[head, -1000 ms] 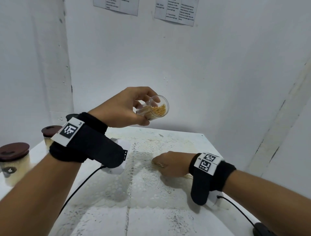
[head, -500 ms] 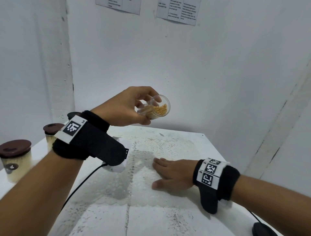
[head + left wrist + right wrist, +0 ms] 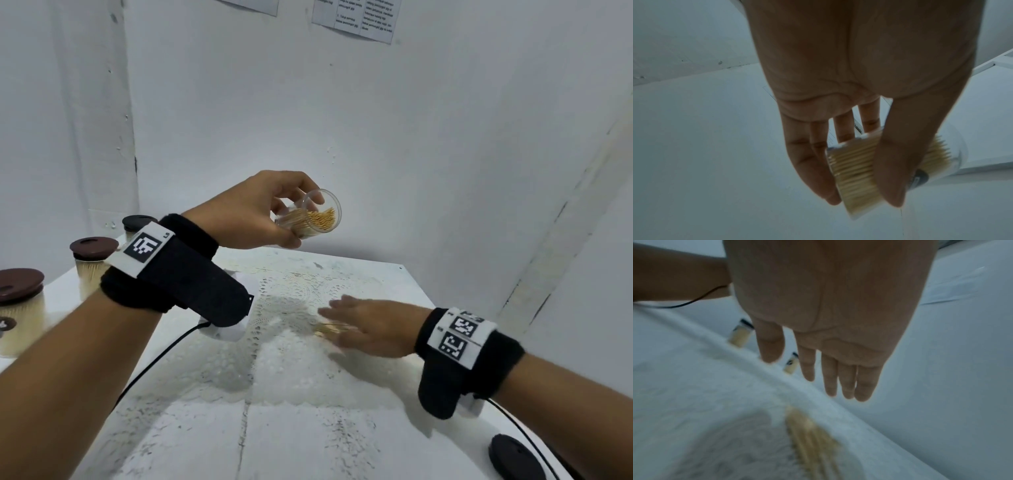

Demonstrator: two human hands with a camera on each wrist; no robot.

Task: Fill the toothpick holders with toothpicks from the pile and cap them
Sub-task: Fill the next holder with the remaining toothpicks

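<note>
- Left hand (image 3: 253, 212) is raised above the far part of the table (image 3: 342, 445), thumb and fingers curled round a clear toothpick holder (image 3: 310, 216); wrist view shows the same grip on the holder (image 3: 859, 170).
- Holder lies tipped near horizontal, long axis running left-right, open mouth facing right and twd the camera. Toothpicks inside lie along that axis, tips at the mouth; about half full, no cap on.
- Right hand (image 3: 370, 329) is flat, fingers straight and spread, palm down just over the lace mat (image 3: 274, 370); holds nothing. Wrist view: same hand (image 3: 828, 313) above the loose toothpick pile (image 3: 812, 438).
- Pile (image 3: 329, 329) shows just under the fingers; blurred, prob. sticks lying roughly left-right.
- Far edge of table meets the wall close behind the mat; right edge runs just beyond the right wrist.
- Three capped holders (image 3: 20, 308) stand along the left edge, well apart from both hands.
- A dark cap (image 3: 515, 459) lies near the front right corner.
</note>
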